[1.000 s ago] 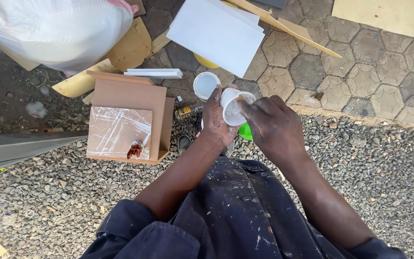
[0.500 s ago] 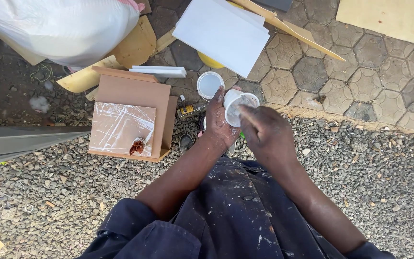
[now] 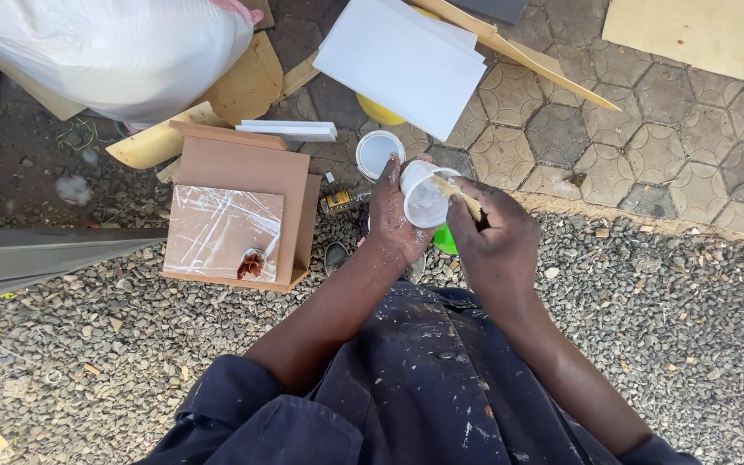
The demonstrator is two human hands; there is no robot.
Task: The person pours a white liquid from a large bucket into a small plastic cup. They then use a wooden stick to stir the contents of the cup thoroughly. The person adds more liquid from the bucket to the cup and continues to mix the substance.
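The tub (image 3: 424,196) sat in the left hand (image 3: 395,215), with the right hand (image 3: 491,241) just to its right and the stick (image 3: 458,196) reaching from that hand into the tub. The lid (image 3: 378,153) lay on the paving (image 3: 647,138) just beyond the tub and to its left. Behind the lid lay the flat board (image 3: 402,60). Left of the hands, on the gravel (image 3: 691,327), stood the box (image 3: 243,185), a plastic sheet (image 3: 221,232) lying on it. The sack (image 3: 105,52) lay beyond the box, further left.
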